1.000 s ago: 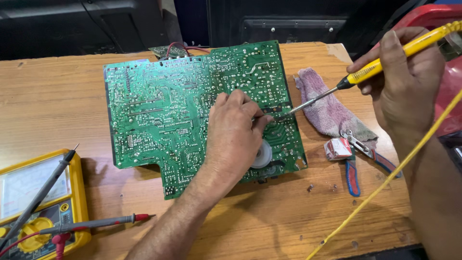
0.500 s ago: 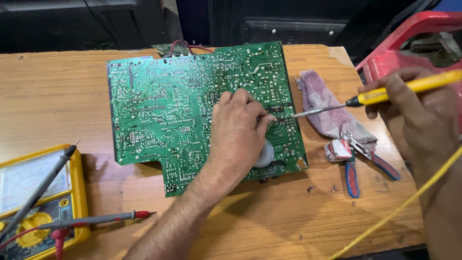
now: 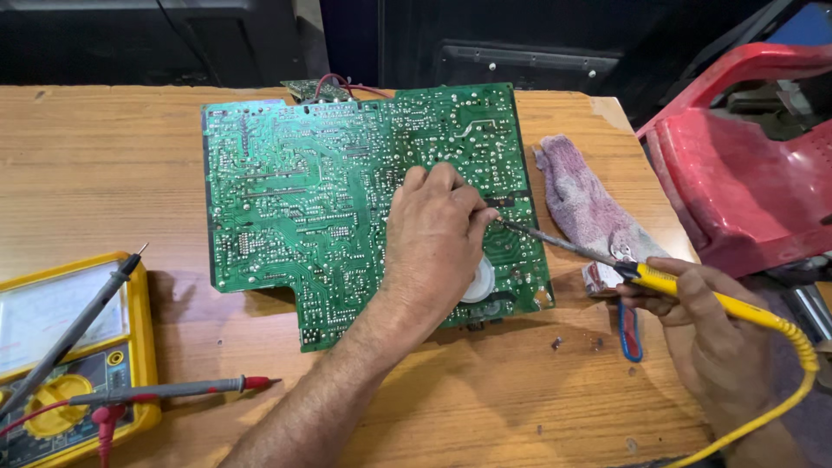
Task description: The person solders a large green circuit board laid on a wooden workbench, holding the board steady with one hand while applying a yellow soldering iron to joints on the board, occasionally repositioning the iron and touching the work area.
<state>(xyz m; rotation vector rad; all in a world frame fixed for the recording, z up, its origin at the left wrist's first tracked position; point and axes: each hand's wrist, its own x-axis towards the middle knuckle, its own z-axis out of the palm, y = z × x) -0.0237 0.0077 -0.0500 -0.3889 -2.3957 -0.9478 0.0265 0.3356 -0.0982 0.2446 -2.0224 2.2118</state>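
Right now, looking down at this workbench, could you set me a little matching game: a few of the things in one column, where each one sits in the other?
Things:
1. circuit board
2. soldering iron
3. multimeter
4. cloth

Places:
A. at the table's left edge, with probes across it
B. in the right hand
C. under the left hand
D. lying just right of the board

Pairs: 1-C, 2-B, 3-A, 4-D
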